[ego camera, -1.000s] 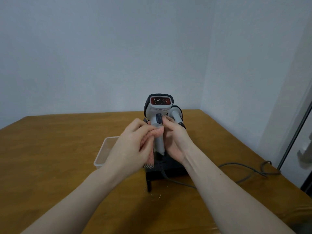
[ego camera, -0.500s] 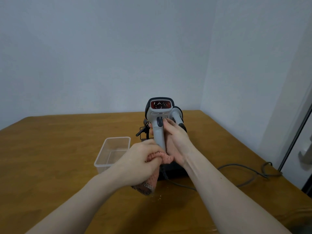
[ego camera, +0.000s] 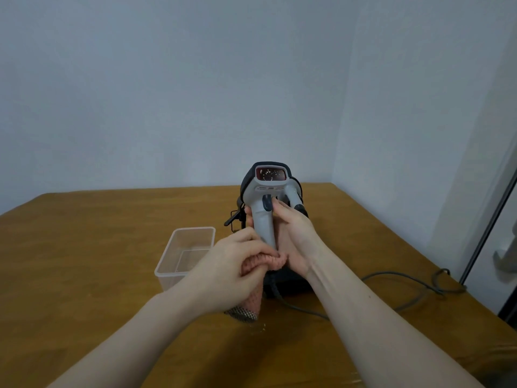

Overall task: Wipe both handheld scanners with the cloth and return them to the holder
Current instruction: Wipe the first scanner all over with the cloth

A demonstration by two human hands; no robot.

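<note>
A grey handheld scanner (ego camera: 264,217) with a red window stands upright at mid-table, facing me. My right hand (ego camera: 293,236) grips its handle from the right and behind. My left hand (ego camera: 232,264) is closed on a pink cloth (ego camera: 253,299) pressed against the bottom of the handle, with the cloth's tail hanging toward the table. A second scanner (ego camera: 295,198) shows just behind the first, mostly hidden. The black holder (ego camera: 288,284) sits under my hands, largely covered.
A clear plastic tub (ego camera: 184,254) sits left of the scanners on the wooden table (ego camera: 84,261). A grey cable (ego camera: 391,278) runs from the holder to the right table edge. Walls close off the back and right sides.
My left hand slid the cloth down the handle from beside the trigger to its base. The scanner stayed upright in my right hand.
</note>
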